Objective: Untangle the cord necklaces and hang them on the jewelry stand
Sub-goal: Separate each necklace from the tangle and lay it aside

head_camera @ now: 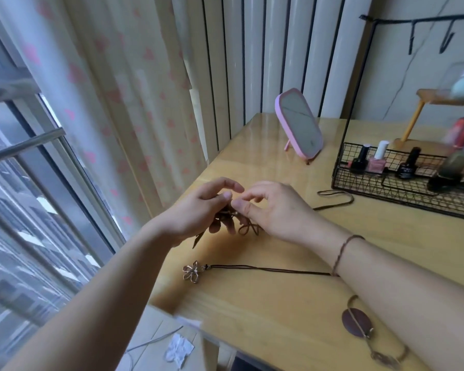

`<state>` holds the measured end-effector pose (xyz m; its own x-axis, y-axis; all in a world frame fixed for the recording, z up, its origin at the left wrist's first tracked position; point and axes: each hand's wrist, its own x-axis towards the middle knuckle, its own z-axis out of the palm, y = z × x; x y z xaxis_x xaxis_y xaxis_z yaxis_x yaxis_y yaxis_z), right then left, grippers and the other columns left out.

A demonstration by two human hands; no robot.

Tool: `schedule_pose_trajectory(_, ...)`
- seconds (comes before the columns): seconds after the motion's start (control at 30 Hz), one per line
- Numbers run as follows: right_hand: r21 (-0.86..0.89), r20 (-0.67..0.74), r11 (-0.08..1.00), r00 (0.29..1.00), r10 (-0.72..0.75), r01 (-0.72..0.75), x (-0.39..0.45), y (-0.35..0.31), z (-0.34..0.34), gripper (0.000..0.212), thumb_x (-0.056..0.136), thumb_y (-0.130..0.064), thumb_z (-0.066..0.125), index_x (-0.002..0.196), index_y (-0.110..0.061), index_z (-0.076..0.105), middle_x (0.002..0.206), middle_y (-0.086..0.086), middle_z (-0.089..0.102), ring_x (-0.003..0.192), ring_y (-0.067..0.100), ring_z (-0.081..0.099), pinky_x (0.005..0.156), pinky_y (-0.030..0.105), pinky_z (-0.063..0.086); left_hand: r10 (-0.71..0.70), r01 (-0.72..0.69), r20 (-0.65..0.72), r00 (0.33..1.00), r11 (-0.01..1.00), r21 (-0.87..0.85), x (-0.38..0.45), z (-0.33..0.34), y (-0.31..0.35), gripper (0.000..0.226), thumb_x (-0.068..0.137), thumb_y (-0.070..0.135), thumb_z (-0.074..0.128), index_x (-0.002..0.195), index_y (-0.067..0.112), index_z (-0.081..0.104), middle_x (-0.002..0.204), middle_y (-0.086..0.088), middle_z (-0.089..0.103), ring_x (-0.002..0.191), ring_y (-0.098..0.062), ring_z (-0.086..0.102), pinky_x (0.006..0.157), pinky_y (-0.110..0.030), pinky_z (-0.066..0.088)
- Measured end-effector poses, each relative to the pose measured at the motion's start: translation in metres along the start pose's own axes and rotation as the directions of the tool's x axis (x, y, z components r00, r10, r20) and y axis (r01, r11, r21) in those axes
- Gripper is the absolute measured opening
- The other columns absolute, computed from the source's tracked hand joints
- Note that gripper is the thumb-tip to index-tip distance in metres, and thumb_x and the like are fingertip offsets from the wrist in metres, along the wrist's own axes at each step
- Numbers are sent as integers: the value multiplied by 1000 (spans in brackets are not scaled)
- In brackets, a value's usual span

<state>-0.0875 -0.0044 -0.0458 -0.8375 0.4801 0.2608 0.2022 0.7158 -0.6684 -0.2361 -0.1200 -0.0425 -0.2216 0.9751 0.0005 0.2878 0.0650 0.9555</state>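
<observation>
Head view. Left hand (198,210) and right hand (273,210) both pinch the knot (232,218) of brown cord just above the table (279,303), near its window-side edge. Pulling the wrong strand would likely tighten the tangle; a slip could send it off the edge. A flower necklace (194,271) and a disc necklace (356,322) lie near; the stand (402,180), with bare hooks, sits at the far right. The tabletop is glossy pale wood, beside curtain (105,103) and window (24,196), with a pink mirror (299,124) behind.
</observation>
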Motion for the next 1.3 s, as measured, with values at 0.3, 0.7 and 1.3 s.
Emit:
schedule_pose_trajectory(0.3,-72,42,990,991,128,-124,3,-4,-5,11,84,-34,74,94,-33,79,77,-8,74,80,8,68,80,31,57,95,-80,-53,994,969,233,7,8,-2,37,105,20,42,141,29,39,84,5,71,75,-3,67,61,-12,42)
schedule_pose_trajectory(0.7,499,-65,832,946,317,-244,15,-7,-47,23,104,-12,43,84,-13,55,66,11,64,67,26,66,83,49,59,43,-37,-17,999,958,285,12,0,-10,6,94,16,66,99,15,68,72,7,65,56,-8,47,54,-18,39)
schedule_pose_trajectory(1.3,509,-45,828,954,298,-235,-40,52,-244,64,64,-58,78,70,-25,24,43,-10,21,32,9,23,35,16,28,-8,98,-161,987,822,561,8,-26,-22,26,102,24,51,80,24,65,53,10,42,41,-5,38,42,-16,36)
